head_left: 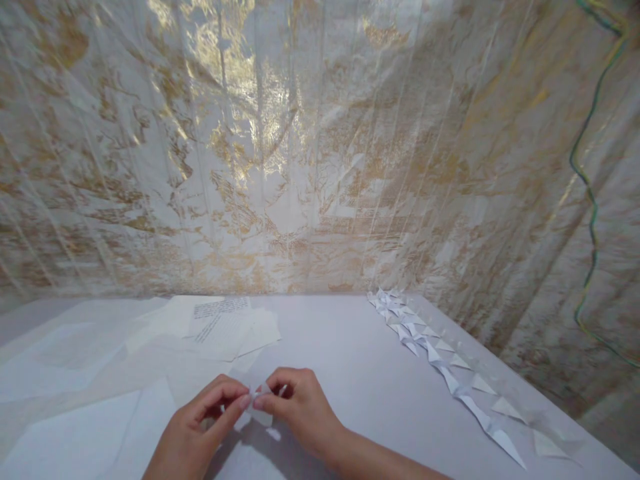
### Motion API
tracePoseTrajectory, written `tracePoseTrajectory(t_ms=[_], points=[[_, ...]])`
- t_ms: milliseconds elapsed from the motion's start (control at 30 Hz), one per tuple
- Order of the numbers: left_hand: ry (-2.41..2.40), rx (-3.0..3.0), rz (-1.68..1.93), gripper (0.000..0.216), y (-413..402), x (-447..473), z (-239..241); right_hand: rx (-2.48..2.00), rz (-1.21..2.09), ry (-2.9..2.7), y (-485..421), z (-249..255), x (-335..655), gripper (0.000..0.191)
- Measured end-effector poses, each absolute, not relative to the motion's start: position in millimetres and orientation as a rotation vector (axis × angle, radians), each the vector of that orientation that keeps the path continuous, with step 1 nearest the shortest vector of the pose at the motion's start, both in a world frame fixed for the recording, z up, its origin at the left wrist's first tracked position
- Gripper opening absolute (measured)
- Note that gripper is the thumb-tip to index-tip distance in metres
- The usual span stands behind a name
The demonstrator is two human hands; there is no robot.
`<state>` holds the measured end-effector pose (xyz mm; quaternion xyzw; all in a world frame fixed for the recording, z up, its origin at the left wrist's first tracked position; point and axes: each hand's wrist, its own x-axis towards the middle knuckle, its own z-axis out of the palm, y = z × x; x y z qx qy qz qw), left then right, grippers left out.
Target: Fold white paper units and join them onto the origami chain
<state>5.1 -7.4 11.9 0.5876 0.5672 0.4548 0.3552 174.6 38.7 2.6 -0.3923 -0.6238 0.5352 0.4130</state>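
Observation:
A small piece of folded white paper [261, 415] is held between my two hands, low in the middle of the view. My left hand [207, 419] pinches its left side between thumb and fingertips. On the other side my right hand [296, 403] pinches it the same way, so the fingertips of both hands nearly meet. Part of the paper is hidden behind the fingers, and its exact shape is blurred. Beneath the hands a shadow falls on the white table [360, 413].
Loose white sheets [70, 427] cover the table's left side, and a sheet with writing [220, 320] lies at the back. Several pointed folded paper pieces [453, 380] run in rows along the right edge. A gold-patterned curtain [300, 167] hangs behind; a thin green-yellow cord [593, 200] dangles at right.

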Motion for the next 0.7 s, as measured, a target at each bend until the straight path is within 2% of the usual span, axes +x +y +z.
tracePoseTrajectory(t_ms=[133,367,700], points=[[1.481,1.440,1.224,0.027,-2.2,9.1,8.7,-0.999,1.355,-1.546,39.6,1.6,175.1,0.044],[1.521,1.517,1.087,0.029,2.1,5.7,9.7,-0.962,1.261,-1.617,37.1,0.5,176.8,0.032],[1.502,1.534,1.025,0.033,-2.8,2.4,1.6,-1.021,1.397,-1.537,29.6,6.7,177.7,0.043]])
